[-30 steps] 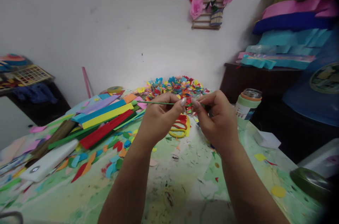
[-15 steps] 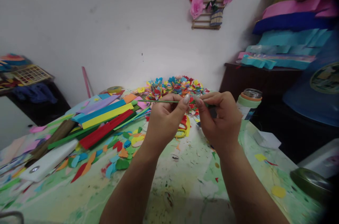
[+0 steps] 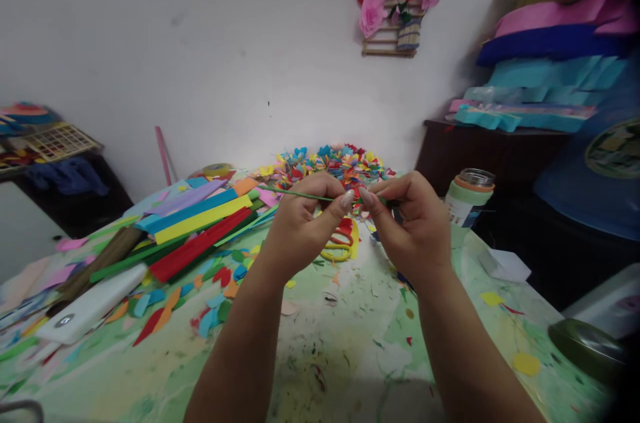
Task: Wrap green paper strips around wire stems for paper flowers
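Note:
My left hand point(image 3: 305, 223) pinches a thin green stem point(image 3: 295, 193) between thumb and fingers, its free end sticking out to the left. Close beside it, my right hand point(image 3: 413, 226) has thumb and fingers pressed together on the stem's other end, which its fingers mostly hide. Both thumb tips almost meet above the table. Below and between the hands lie scissors with red and yellow handles point(image 3: 337, 251). Behind them rises a heap of small multicoloured paper flowers point(image 3: 330, 160).
Rolled coloured crepe paper point(image 3: 200, 216) and loose paper petals point(image 3: 215, 316) cover the table's left side, beside a white device point(image 3: 93, 306). At right stand an open jar point(image 3: 469, 193), a folded white paper point(image 3: 507, 265) and a roll of dark green tape point(image 3: 585, 346).
Both hands have shifted slightly left and come closer together at the thumbs. The stem now slopes a little more, its left end higher. More of the scissors shows.

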Demonstrator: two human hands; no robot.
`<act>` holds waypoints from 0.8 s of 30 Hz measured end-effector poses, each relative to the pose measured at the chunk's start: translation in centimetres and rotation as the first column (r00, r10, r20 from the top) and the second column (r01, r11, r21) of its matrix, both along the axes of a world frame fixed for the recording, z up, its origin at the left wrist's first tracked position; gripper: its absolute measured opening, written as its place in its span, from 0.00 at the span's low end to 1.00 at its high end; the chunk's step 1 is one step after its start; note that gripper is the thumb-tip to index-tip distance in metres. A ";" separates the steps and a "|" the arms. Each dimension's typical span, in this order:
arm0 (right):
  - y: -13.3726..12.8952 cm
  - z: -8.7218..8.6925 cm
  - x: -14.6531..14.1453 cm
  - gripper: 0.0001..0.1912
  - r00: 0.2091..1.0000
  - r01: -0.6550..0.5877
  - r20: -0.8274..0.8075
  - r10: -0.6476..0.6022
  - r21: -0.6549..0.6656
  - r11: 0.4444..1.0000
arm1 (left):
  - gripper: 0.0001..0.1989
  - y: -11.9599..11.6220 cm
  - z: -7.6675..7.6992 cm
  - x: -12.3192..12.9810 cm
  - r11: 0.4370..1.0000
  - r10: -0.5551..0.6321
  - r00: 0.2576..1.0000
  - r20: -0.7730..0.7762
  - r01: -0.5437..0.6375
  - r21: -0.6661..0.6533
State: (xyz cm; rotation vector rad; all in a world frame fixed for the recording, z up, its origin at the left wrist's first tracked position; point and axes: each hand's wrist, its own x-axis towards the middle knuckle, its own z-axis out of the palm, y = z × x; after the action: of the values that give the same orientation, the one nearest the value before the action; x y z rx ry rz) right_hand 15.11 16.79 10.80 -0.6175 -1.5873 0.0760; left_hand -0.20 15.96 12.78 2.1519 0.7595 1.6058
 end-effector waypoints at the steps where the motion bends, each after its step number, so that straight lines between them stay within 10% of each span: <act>1: 0.0 0.0 0.0 0.09 1.000 -0.001 -0.005 0.001 -0.003 1.000 | 0.09 0.0 0.0 0.0 1.000 0.008 1.000 -0.003 -0.008 0.003; 12: 0.0 0.1 0.0 0.09 0.998 -0.059 -0.037 0.058 -0.034 0.998 | 0.07 0.4 0.2 -0.5 0.972 0.020 0.997 -0.071 -0.002 0.233; 17: 0.4 0.3 0.4 0.11 1.000 -0.018 -0.012 0.022 0.264 0.964 | 0.05 0.2 0.4 -1.8 0.980 -0.163 0.983 -0.084 0.151 -0.131; 20: 0.5 0.4 1.1 0.13 0.989 -0.011 0.133 -0.063 0.494 0.869 | 0.13 0.0 0.3 -2.1 0.788 -0.354 0.935 0.027 0.314 -0.529; 24: 0.3 0.4 1.8 0.14 0.946 -0.026 0.269 -0.179 0.617 0.787 | 0.19 -0.3 0.1 -1.2 0.478 -0.465 0.824 0.324 0.542 -0.692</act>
State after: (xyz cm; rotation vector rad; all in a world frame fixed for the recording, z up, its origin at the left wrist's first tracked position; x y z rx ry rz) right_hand 16.93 17.08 11.23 -0.1746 -1.7612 -0.6189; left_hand -1.36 15.63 12.90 1.4370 0.5382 0.8138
